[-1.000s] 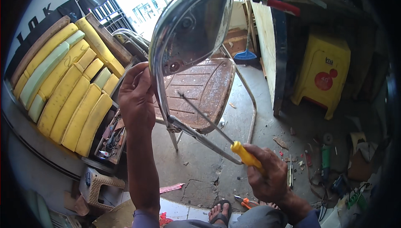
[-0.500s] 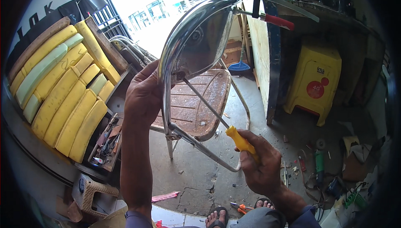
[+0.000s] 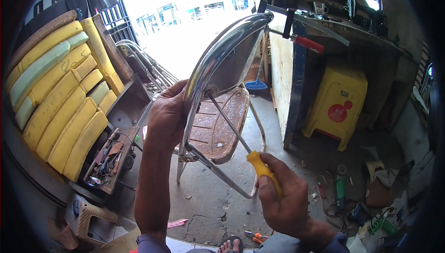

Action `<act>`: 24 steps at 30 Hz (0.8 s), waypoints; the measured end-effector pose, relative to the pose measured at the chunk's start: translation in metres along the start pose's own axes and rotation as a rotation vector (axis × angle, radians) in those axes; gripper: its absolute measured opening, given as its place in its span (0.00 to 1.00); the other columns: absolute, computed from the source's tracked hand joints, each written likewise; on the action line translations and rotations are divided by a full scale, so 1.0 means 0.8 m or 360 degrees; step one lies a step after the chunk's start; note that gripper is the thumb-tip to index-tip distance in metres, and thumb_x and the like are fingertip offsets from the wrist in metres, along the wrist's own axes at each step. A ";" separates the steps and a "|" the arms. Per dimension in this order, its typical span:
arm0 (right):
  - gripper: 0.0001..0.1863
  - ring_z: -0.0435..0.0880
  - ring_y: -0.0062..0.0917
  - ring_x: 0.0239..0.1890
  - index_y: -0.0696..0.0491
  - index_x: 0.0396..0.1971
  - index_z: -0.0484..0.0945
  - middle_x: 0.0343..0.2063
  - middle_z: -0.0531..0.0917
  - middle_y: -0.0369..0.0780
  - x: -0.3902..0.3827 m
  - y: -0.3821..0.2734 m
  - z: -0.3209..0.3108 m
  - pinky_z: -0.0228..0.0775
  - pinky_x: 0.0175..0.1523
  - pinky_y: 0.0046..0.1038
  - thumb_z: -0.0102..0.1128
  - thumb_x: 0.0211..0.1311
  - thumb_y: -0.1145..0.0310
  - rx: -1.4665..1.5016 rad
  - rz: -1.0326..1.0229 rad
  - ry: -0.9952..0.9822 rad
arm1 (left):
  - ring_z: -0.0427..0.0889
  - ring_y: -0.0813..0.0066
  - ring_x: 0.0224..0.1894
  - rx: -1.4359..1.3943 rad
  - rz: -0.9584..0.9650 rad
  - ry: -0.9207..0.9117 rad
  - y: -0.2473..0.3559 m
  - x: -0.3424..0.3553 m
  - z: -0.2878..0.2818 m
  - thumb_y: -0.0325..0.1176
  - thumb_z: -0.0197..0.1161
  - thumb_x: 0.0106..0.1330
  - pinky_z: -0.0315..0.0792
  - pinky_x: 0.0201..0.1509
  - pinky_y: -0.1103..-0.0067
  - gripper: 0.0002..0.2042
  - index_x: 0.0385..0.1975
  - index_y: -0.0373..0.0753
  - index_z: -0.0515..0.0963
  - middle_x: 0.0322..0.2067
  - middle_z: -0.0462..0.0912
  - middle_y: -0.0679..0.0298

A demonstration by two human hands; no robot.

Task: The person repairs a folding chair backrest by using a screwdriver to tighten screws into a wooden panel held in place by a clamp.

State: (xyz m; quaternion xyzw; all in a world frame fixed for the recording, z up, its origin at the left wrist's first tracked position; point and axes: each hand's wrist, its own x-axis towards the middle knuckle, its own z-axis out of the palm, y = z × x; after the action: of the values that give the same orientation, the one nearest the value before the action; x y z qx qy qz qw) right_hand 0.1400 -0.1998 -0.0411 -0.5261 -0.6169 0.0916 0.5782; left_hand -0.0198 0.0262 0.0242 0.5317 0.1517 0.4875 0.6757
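Screwdriver tip has come up since a second ago, when it was hanging clear below the chair backrest; now it's at the hole in the backrest's lower corner. Right hand is curled snug around the yellow handle, and the left hand has its fingers closed on the backrest's left edge, though some of them are hidden behind it. Backrest is tilted on the metal chair frame, above a rusty brown seat, with a red-handled bar clamp up at its top end. Orange-handled pliers and a green angle grinder are on the floor, and a yellow plastic stool is under the tabletop.
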 end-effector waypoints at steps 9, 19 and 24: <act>0.19 0.88 0.44 0.42 0.66 0.53 0.75 0.41 0.84 0.56 -0.001 -0.003 -0.003 0.81 0.46 0.37 0.56 0.65 0.72 -0.0045 0.0109 0.0003 | 0.84 0.77 0.30 0.0303 -0.0221 -0.0427 0.032 0.023 -0.014 0.31 0.64 0.68 0.82 0.36 0.82 0.16 0.50 0.27 0.79 0.34 0.85 0.58; 0.19 0.88 0.42 0.40 0.64 0.54 0.75 0.41 0.84 0.54 -0.001 -0.003 0.002 0.81 0.45 0.36 0.56 0.66 0.71 -0.0102 0.0109 0.0010 | 0.85 0.74 0.28 0.0383 0.0044 -0.0367 0.018 0.011 -0.018 0.39 0.54 0.76 0.84 0.31 0.77 0.16 0.46 0.29 0.78 0.30 0.84 0.56; 0.20 0.87 0.39 0.32 0.62 0.54 0.75 0.34 0.84 0.50 0.001 0.006 0.002 0.81 0.38 0.35 0.59 0.63 0.72 -0.0464 -0.0199 0.0116 | 0.82 0.75 0.25 0.0558 0.0392 -0.0416 0.010 0.000 -0.003 0.50 0.46 0.78 0.81 0.28 0.80 0.24 0.40 0.31 0.78 0.28 0.82 0.57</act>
State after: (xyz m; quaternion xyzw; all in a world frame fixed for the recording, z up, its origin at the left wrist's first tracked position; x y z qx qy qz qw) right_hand 0.1414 -0.1965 -0.0445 -0.5681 -0.6337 -0.0544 0.5223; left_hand -0.0253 0.0267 0.0299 0.7138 0.0793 0.4595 0.5225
